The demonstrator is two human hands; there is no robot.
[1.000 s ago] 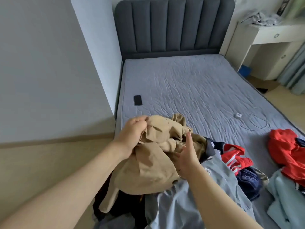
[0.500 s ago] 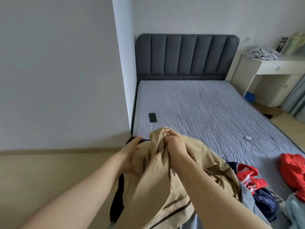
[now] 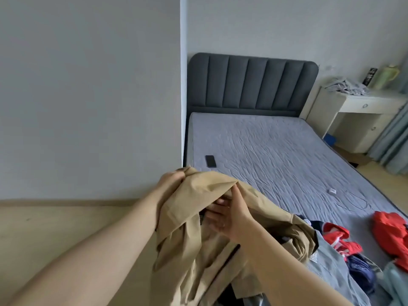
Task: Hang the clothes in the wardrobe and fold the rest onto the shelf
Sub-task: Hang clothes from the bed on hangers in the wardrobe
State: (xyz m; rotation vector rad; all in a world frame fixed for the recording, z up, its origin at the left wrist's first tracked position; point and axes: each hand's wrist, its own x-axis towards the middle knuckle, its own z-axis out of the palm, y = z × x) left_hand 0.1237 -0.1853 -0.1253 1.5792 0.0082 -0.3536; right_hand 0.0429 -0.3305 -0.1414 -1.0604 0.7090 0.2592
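Since most of the room is taken up by the grey bed (image 3: 276,151), its near end is where loose clothes (image 3: 331,259) are piled. A tan jacket (image 3: 194,235) is held up over that pile, by the bed's near left corner. Its top edge is gripped by the left hand (image 3: 172,180), fingers curled tight. The right hand (image 3: 229,215) is tucked under a fold, fingers fairly straight; whether anything's pinched can't be told tbh. A black phone (image 3: 210,161) is laid flat further up the mattress.

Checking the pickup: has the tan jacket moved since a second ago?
Yes, upward: the left hand holds the tan jacket lifted above the mattress; earlier it lay bunched on the pile.
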